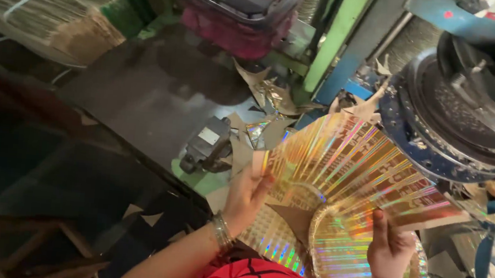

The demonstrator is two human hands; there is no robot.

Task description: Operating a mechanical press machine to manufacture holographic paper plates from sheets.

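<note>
Offcuts of foil-backed card (275, 97) litter the dark table (144, 94) beside a small grey motor (206, 144), and a round blue-rimmed press machine (458, 116) crowds in from the right, just above the work. A stack of shaped plates (338, 260) lies below. Between both hands spreads a fan-shaped holographic sheet (352, 166), gold with rainbow streaks, curved like an arc. The left hand (247, 195) has its grip pinched on the sheet's left edge; the right hand (390, 253) is closed on the lower right edge, thumb on top.
</note>
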